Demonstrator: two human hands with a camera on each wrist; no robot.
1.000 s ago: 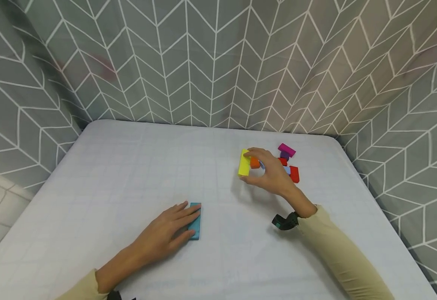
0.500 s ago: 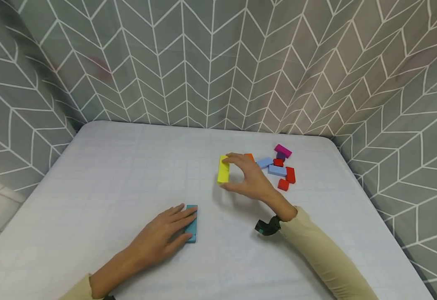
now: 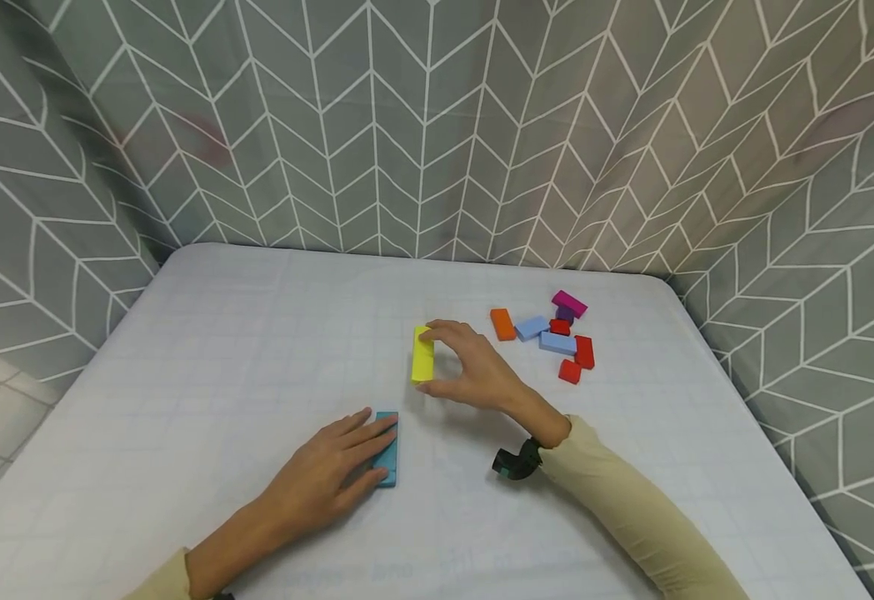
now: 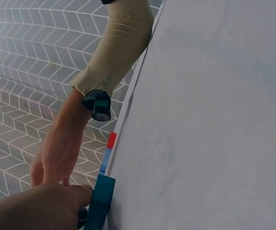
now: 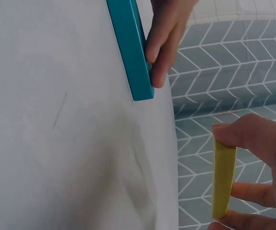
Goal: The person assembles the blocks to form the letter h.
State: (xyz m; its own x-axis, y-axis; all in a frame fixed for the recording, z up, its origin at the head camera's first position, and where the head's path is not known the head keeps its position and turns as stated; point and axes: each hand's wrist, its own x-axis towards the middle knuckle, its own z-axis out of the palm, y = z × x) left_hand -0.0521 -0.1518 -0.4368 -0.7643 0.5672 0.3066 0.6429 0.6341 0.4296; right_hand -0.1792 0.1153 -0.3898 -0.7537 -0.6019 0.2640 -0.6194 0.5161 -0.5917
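Observation:
A yellow rectangular block [image 3: 423, 355] is pinched at its two ends between the thumb and fingers of my right hand [image 3: 477, 367]. It hangs above the tabletop, as the right wrist view shows with the yellow block [image 5: 223, 179] apart from the surface. To the lower left, a teal rectangular block [image 3: 387, 454] lies on the table. My left hand [image 3: 324, 467] rests against that block with fairly straight, spread fingers, covering part of its left side. In the left wrist view the teal block [image 4: 101, 203] partly hides the fingertips.
A loose cluster at the right back includes an orange block [image 3: 502, 324], light blue blocks [image 3: 557, 343], several red blocks [image 3: 584, 352], a purple block [image 3: 565, 314] and a magenta block [image 3: 569, 303]. The white-covered table [image 3: 257, 333] is bordered by patterned grey curtains [image 3: 407, 125].
My right hand has carried the yellow block leftward and toward me, away from the cluster, uncovering the orange and light blue blocks. My left hand has stayed at the teal block.

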